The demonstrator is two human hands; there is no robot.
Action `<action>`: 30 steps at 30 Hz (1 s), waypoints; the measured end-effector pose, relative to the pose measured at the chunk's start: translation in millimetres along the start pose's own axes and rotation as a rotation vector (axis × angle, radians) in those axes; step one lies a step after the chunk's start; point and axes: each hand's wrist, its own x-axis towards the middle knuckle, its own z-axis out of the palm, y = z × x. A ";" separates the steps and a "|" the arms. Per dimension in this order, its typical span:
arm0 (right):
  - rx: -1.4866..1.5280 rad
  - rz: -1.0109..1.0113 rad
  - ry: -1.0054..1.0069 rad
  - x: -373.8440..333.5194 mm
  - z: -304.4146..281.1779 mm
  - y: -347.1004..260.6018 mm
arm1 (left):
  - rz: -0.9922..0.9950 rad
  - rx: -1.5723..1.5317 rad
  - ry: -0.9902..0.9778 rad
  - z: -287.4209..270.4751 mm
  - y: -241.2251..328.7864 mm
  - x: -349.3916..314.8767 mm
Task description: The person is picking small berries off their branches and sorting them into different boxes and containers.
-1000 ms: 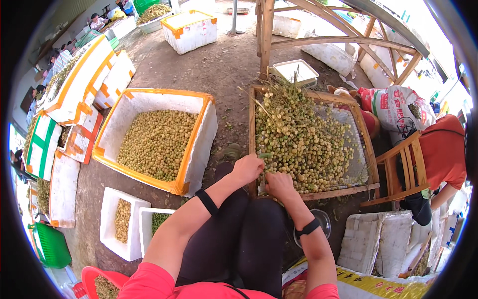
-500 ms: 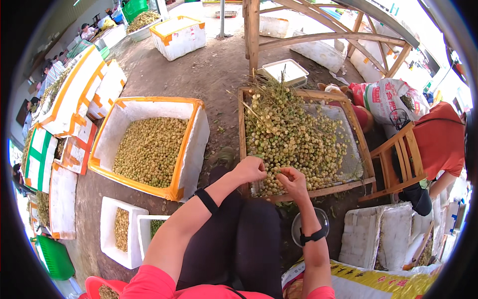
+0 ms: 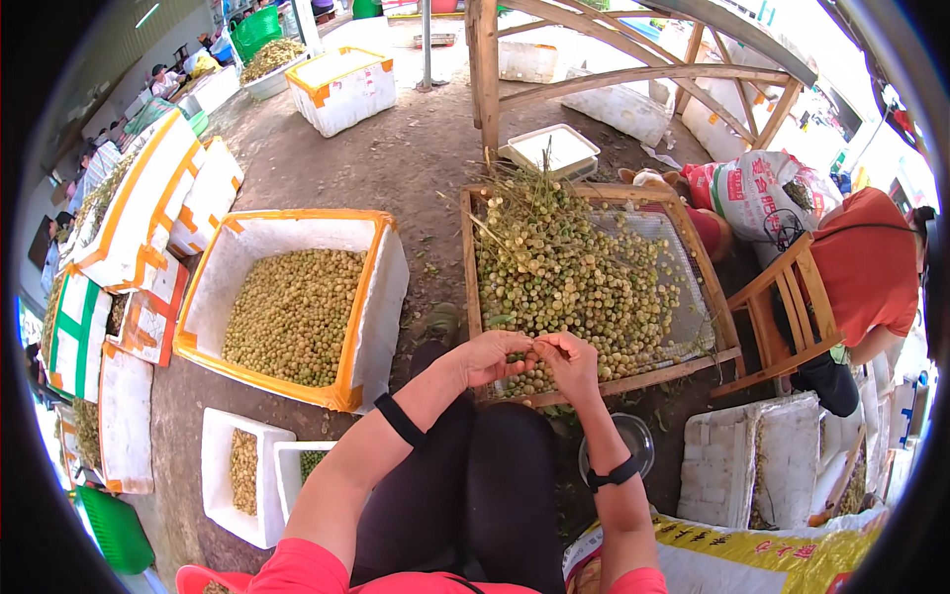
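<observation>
Over the near side of a wooden-framed mesh tray, my two hands meet at the fingertips. My left hand is closed with curled fingers; a bit of green shows at them, too small to name. My right hand pinches against the left one's fingertips, and what lies in the pinch is hidden. Small round yellow-green fruits are heaped in the tray, with stalks and twigs tangled at its far left. Left of the tray, a white foam box with orange tape holds many loose fruits of this kind.
Two smaller foam boxes stand by my left knee. A clear round bowl sits under my right forearm. At right are a person in an orange shirt, a wooden chair and worn foam boxes. Taped boxes are stacked far left.
My hands, apart over the fruit before, have come together at the fingertips. The left hand has turned, showing curled fingers. The view has shifted slightly.
</observation>
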 end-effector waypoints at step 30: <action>0.069 0.204 -0.165 -9.9 3.8 -13.5 | 0.244 0.316 -0.027 -7.4 -15.0 -10.9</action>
